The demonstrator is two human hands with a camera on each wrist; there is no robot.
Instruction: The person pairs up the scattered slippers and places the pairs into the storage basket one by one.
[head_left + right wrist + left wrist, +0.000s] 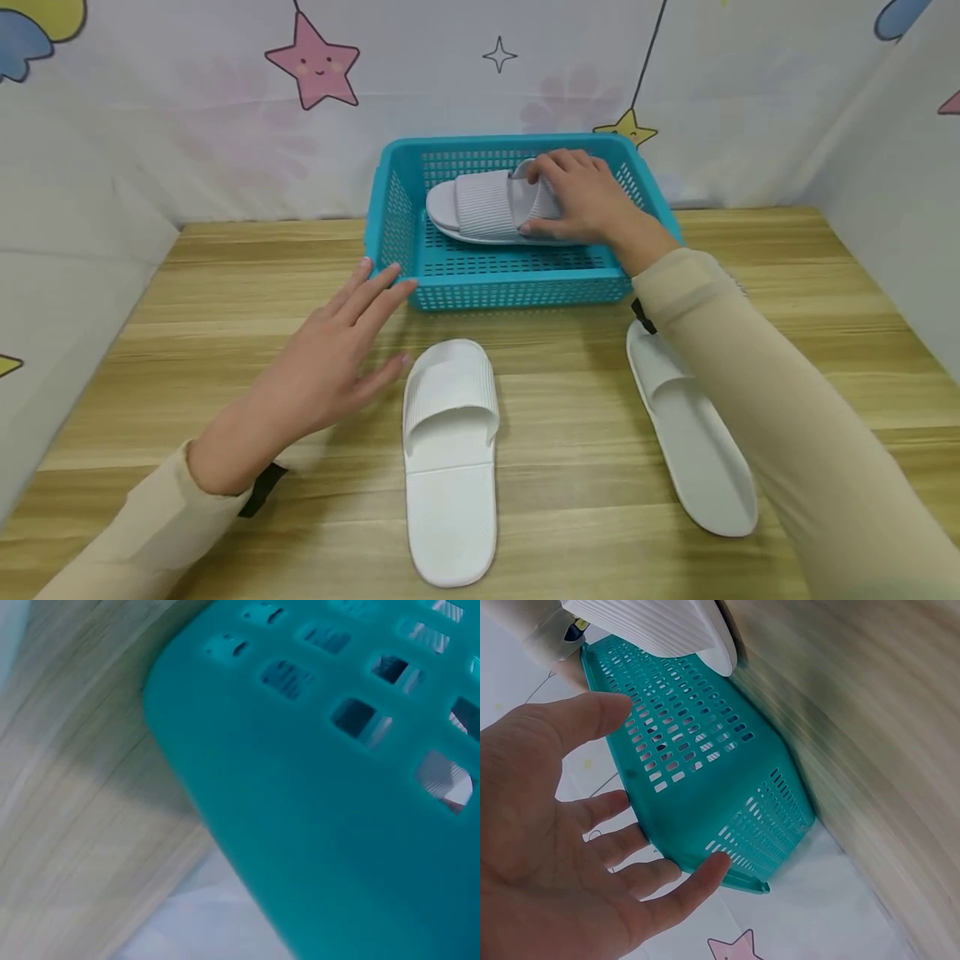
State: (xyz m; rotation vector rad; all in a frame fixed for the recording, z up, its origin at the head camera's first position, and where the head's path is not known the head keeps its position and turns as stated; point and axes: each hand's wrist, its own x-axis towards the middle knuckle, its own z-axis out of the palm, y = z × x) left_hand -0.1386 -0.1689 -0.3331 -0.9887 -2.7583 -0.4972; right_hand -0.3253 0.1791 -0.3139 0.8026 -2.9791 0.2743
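Observation:
A teal plastic basket point(517, 292) with slotted walls stands at the back. A pale lilac-grey slipper point(480, 204) with a ribbed strap lies in it, toe to the left; part of another ribbed slipper point(549, 204) shows beside it. My right hand point(581, 196) reaches into the basket and grips this second slipper with curled fingers and thumb, covering much of it. Spread fingers mark my left hand point(322, 367), holding nothing beside the basket's front left corner. In the left wrist view, its fingertips are near the basket rim point(649, 840).
A white slipper point(452, 500) lies on the wooden table point(562, 467) in front of the basket, toe toward it. Another white slipper point(701, 450) lies to the right, partly under my right sleeve point(780, 400). A patterned cloth point(450, 92) hangs behind.

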